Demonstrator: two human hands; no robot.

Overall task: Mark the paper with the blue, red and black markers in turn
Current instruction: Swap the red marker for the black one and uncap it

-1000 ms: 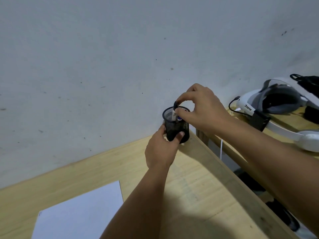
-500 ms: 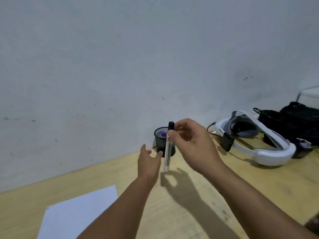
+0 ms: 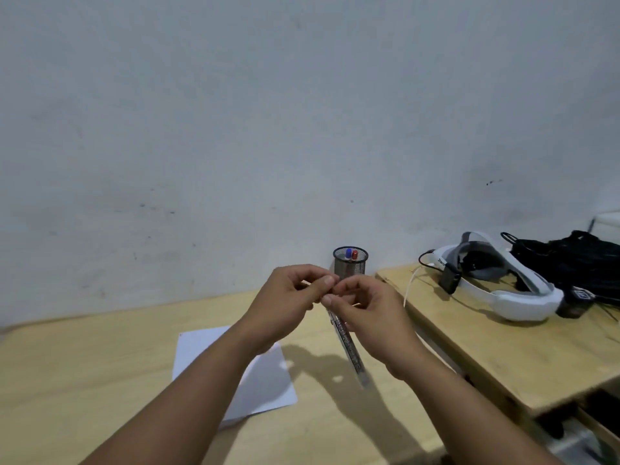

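1. Since half a second ago the left hand point(image 3: 285, 297) has risen from beside the cup point(image 3: 350, 266) and met the right hand point(image 3: 372, 317) in front of it; the marker point(image 3: 349, 347) has come along, its free end now slanting down and to the right instead of hanging nearly straight; more of the paper point(image 3: 261, 384) shows than before.
2. Head view, hands: the right hand is closed round the marker's upper part, thumb and fingers pinching the barrel; the left hand's thumb and forefinger are pinched together at the marker's top end, touching the right hand's fingertips; that top end is hidden between the fingers, so its colour cannot be told here.
3. Head view, marker: a pale barrel with dark print along it; held in the air above the desk point(image 3: 84, 380), clear of the paper; blurred at its lower end.
4. Head view, cup: a dark mesh cup stands at the back of the desk against the wall point(image 3: 235, 129), just behind the hands; two marker ends stand up in it, a blue cap point(image 3: 348, 253) and a red cap point(image 3: 355, 255), side by side and touching.
5. Head view, paper: a white sheet lies flat on the desk, below and left of the hands, partly hidden by the left forearm; no marks can be seen on its visible part.
6. Head view, right side: a second table point(image 3: 503, 357) stands just beside the desk; on it lie a white headset point(image 3: 523, 300) and a black bag point(image 3: 580, 260), touching each other.
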